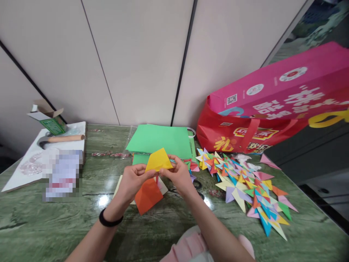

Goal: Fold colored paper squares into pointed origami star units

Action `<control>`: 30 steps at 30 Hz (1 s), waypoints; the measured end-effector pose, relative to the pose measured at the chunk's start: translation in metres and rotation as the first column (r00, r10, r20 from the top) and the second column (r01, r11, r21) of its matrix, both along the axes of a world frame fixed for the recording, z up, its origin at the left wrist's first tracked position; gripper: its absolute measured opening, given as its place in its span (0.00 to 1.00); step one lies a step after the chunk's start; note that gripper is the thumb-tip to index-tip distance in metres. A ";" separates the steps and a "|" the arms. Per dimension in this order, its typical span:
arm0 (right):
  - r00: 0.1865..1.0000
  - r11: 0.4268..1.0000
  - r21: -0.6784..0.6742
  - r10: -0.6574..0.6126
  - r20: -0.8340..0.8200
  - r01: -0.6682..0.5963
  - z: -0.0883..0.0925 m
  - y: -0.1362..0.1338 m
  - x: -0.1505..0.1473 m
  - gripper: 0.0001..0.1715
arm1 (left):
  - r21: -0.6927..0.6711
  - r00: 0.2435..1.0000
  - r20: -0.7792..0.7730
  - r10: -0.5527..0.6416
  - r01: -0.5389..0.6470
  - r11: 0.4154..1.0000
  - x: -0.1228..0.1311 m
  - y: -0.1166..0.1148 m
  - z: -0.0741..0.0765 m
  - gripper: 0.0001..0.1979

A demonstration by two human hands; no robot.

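Note:
A folded sheet of yellow paper [159, 160] is held up between both hands above the table. My left hand [134, 178] pinches its lower left corner, and my right hand [178, 173] grips the lower right edge with the thumb in front. Below the hands lies an orange paper square [148, 195] with a crease, partly over pale sheets. Behind the yellow paper is a stack of green paper [163, 140]. Black-handled scissors [197, 185] lie partly hidden by my right hand. A black band circles my left wrist.
A pile of folded colourful paper pieces [253, 185] spreads over the right of the green marbled table [89, 233]. Large red and pink gift bags [245, 127] stand behind it. At left, a white board [16, 178] carries a sickle [65, 138] and a small green box [54, 125].

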State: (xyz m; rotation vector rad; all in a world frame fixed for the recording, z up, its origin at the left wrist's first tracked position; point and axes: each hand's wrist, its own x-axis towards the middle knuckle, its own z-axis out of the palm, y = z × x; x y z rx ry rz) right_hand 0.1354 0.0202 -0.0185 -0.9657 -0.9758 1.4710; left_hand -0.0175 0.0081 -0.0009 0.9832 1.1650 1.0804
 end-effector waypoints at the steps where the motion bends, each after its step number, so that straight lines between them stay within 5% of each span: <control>1: 1.000 1.000 0.005 -0.006 0.006 0.006 -0.001 0.001 0.002 0.28 | 0.004 1.000 -0.006 0.001 -0.001 1.000 0.000 0.000 0.001 0.13; 10: 0.996 0.995 0.042 -0.087 0.027 0.086 0.003 0.007 0.013 0.30 | -0.003 0.999 -0.007 0.035 -0.035 0.999 -0.004 0.000 0.013 0.14; 16: 0.962 0.958 0.124 -0.268 0.058 0.259 0.002 0.015 0.029 0.28 | 0.031 0.993 -0.072 0.092 -0.089 0.996 -0.011 0.003 0.016 0.12; 21: 0.945 0.939 0.145 -0.321 0.057 0.310 0.000 0.016 0.027 0.23 | -0.006 0.982 -0.185 -0.047 0.046 0.999 -0.010 0.003 0.014 0.08; 24: 0.961 0.953 0.177 -0.263 0.085 0.245 0.003 0.012 0.021 0.19 | -0.048 0.966 -0.214 -0.146 0.139 0.989 -0.008 0.002 0.011 0.05; 30: 0.965 0.963 0.250 0.033 0.259 -0.100 0.003 0.004 0.014 0.19 | -0.048 0.920 -0.299 -0.253 0.250 0.967 -0.006 0.002 0.008 0.05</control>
